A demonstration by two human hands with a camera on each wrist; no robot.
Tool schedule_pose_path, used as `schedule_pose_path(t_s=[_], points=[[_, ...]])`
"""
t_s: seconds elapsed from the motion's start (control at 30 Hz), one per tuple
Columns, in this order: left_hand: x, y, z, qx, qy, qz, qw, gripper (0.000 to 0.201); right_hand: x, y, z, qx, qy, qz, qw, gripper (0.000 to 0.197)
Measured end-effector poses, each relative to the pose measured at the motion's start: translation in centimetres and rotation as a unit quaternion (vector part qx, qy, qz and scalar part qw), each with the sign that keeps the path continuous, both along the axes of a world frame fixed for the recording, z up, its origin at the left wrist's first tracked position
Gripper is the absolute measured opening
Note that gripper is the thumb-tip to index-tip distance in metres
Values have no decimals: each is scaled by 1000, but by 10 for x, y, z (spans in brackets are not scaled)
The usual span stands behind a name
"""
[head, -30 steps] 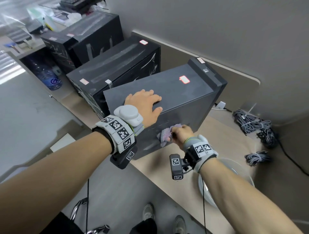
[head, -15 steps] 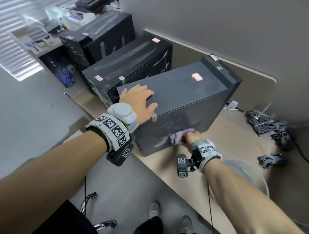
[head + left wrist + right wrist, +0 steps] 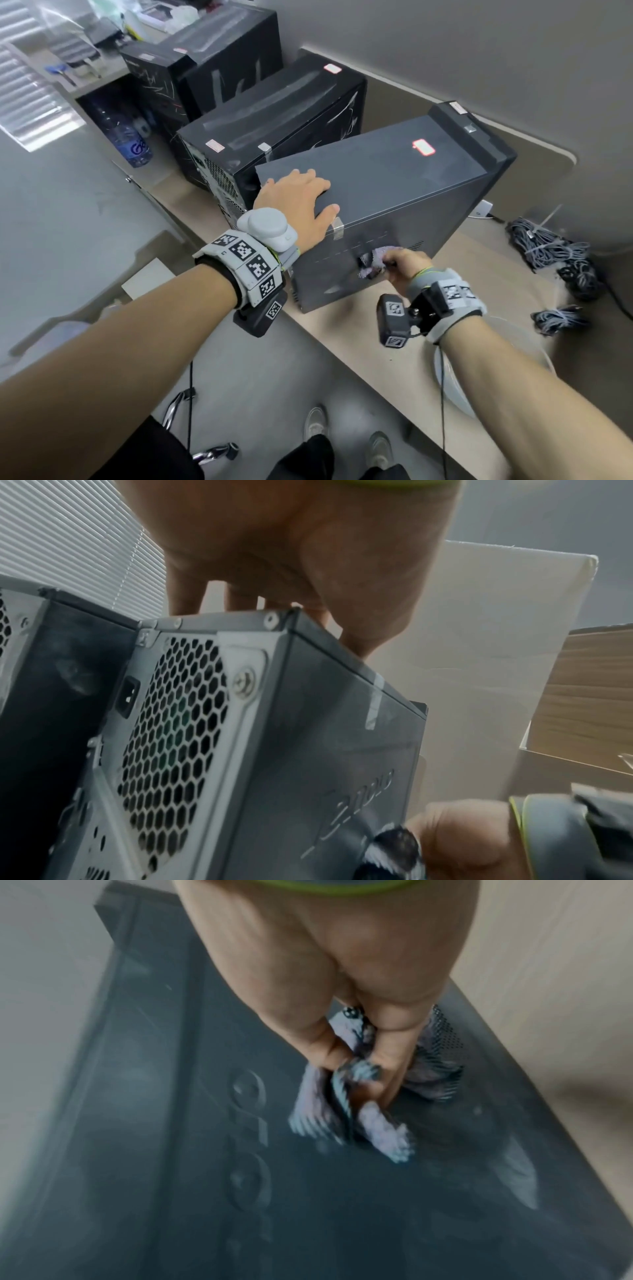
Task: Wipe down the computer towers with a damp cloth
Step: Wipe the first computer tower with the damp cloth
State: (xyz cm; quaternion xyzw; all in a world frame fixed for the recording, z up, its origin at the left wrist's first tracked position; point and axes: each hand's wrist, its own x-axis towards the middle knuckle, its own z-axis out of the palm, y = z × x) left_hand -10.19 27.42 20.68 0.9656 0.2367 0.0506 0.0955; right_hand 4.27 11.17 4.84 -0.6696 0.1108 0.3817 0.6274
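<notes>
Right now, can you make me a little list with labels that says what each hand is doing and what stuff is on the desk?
left hand: left hand rests flat on top of the nearest grey tower, fingers over its edge
right hand: right hand grips the cloth
cloth: bunched, pressed against the tower's side panel
tower pose: tilted, not standing square
other towers: two black towers behind it in a row
desk extras: cable bundles on the right, water bottle far left

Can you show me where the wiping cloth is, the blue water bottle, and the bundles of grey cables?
Crumpled purple-and-white cloth point(image 3: 375, 262), head view, on its bunched middle.
Blue plastic water bottle point(image 3: 128, 138), head view, on its labelled body.
Bundled grey cables point(image 3: 544, 245), head view, on the largest coil.
</notes>
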Motion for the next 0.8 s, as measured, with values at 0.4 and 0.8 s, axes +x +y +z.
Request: schedule_pose_path(t_s=[0.4,0.8], points=[[-8,13,3,-12,2,-17,1000,53,-23,7,-47,-64,-6,83,995,13],[-16,19,-6,-10,-38,-45,998,53,-87,61,-62,-140,55,145,978,15]])
